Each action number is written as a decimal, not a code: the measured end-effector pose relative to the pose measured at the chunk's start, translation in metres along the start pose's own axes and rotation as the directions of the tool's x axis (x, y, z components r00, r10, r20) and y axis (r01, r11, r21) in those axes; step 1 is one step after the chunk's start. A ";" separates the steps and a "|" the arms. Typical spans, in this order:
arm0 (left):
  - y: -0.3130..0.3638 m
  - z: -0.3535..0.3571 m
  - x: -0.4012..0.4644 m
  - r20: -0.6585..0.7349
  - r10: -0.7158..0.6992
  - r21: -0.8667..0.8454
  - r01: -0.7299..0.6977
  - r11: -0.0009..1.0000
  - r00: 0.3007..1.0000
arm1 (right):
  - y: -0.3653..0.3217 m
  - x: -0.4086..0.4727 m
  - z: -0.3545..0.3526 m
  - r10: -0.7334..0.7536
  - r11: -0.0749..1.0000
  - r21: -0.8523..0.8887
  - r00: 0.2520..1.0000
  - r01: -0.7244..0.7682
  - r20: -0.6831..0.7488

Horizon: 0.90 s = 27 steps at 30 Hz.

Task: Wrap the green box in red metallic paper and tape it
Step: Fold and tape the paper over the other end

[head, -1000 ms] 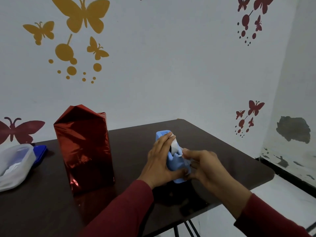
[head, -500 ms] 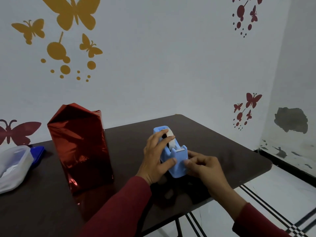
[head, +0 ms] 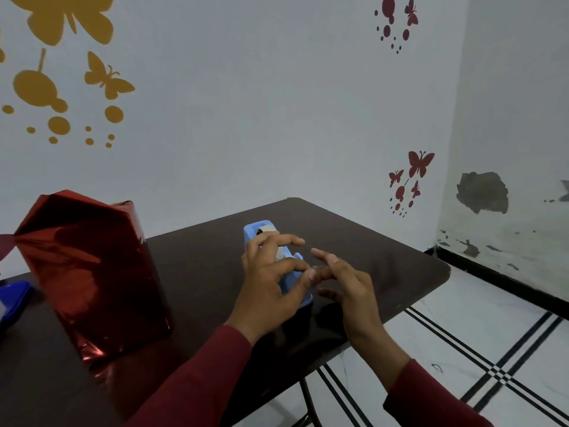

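The box wrapped in red metallic paper [head: 89,272] stands upright on the left of the dark table [head: 369,241], its top paper folded to a peak; none of the green box shows. The light-blue tape dispenser [head: 255,231] sits mid-table. My left hand [head: 271,288] arches over the dispenser, fingers curled on its top and thumb against its near end. My right hand [head: 348,285] is just right of the cutter, index finger raised. Its thumb and a finger pinch together beside my left thumb, apparently on a tape end. The clear tape barely shows.
A blue lid [head: 14,295] lies at the far left edge, behind the wrapped box. The table's right corner and front edge lie close to my right hand, with tiled floor [head: 462,334] below. White walls stand behind and to the right.
My right hand has drawn slightly away from the cutter and raised its index finger. My left hand has lifted its fingers higher over the dispenser. The view has swung right, so the plastic container has left the frame.
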State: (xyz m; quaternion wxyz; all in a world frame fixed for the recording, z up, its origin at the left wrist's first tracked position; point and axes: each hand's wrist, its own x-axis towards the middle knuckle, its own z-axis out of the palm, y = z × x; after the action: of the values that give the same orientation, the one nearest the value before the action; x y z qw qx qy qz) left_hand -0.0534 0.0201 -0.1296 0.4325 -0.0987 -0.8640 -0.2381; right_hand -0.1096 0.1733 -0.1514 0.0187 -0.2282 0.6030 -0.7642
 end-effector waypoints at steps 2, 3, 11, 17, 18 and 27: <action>-0.002 0.000 0.000 -0.061 0.039 0.025 -0.038 0.999 0.997 | 0.000 0.002 0.000 0.042 0.999 -0.003 0.999 -0.042 0.014; -0.003 0.001 0.001 -0.088 0.061 0.038 -0.058 0.998 0.994 | -0.001 0.003 0.000 0.080 0.997 0.014 0.997 -0.080 0.023; 0.001 0.004 0.002 -0.245 -0.013 -0.026 0.007 1.000 0.969 | -0.007 0.008 -0.002 0.216 0.944 0.258 0.976 -0.205 -0.015; 0.002 0.004 0.001 -0.205 -0.113 -0.095 0.096 0.991 0.972 | -0.002 0.001 -0.002 -0.029 0.986 0.168 0.999 0.022 0.041; 0.002 0.004 0.001 -0.208 -0.123 -0.096 0.105 0.990 0.970 | -0.001 0.001 -0.001 -0.048 0.987 0.154 0.999 0.044 0.020; 0.001 0.002 0.000 -0.279 -0.092 -0.015 0.091 0.996 0.956 | -0.001 -0.001 0.001 0.014 0.990 0.140 0.999 -0.009 -0.034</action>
State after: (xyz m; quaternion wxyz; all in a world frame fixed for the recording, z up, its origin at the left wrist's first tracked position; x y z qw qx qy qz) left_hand -0.0546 0.0218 -0.1304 0.5383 -0.0244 -0.7978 -0.2703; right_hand -0.1078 0.1730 -0.1505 0.0284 -0.2096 0.5495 -0.8083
